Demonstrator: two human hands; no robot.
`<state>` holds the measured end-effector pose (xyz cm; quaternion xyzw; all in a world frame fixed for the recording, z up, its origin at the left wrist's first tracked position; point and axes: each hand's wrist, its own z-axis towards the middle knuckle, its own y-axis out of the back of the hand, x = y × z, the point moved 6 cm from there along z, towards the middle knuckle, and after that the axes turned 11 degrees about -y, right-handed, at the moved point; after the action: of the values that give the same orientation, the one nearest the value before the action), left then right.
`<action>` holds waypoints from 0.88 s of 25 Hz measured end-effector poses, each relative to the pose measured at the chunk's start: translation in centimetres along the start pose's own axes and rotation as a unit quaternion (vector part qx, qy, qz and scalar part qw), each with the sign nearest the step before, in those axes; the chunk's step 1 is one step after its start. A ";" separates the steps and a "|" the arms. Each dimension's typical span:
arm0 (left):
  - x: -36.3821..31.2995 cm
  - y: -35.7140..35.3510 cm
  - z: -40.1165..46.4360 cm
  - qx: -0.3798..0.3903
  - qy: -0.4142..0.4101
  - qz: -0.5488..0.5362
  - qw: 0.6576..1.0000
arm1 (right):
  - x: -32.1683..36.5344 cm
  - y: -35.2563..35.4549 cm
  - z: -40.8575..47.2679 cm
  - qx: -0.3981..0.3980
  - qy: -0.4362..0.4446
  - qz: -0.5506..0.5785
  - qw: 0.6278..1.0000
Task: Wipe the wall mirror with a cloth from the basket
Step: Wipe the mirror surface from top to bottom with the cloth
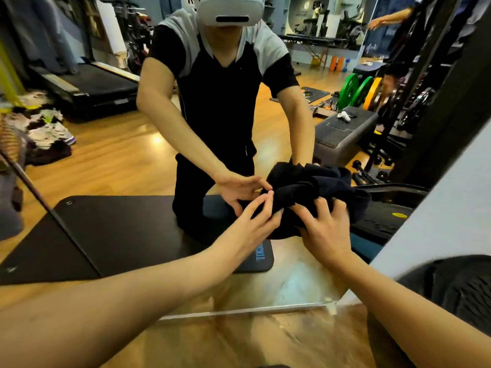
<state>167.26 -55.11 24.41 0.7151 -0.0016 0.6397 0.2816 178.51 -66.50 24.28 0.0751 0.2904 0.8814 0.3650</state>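
Cloth: a dark, bunched cloth [313, 197] is pressed against the wall mirror [111, 160], low and toward its right edge.
Right hand: the right hand [325, 229] grips the cloth from below, fingers curled into the folds.
Left hand: the left hand [255, 224] reaches in with fingers spread fairly wide, fingertips touching the cloth's left side and meeting their own reflection.
Mirror: its bottom edge sits just above the wooden floor [239, 338]; a white wall [446, 208] borders it on the right.
Reflection: the person kneels on a black exercise mat [114, 229], with a treadmill [90, 86] and coloured weight plates [361, 91] behind.
Basket: I cannot tell where it is.
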 end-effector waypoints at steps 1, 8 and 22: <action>0.2 -0.8 -1.8 0.005 0.008 0.003 1.000 | 1.9 -0.1 0.2 0.000 0.009 0.010 1.000; 2.0 -8.2 -16.8 0.045 0.074 0.036 0.996 | 18.1 -2.5 1.8 0.029 0.067 0.088 0.993; 4.0 -16.7 -36.8 0.195 0.098 -0.083 0.972 | 39.0 -4.0 4.1 -0.056 0.126 0.077 0.987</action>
<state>140.43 -24.76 22.25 0.6878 0.2101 0.6690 0.1877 154.13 -35.57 22.25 -0.0354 0.2773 0.9242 0.2603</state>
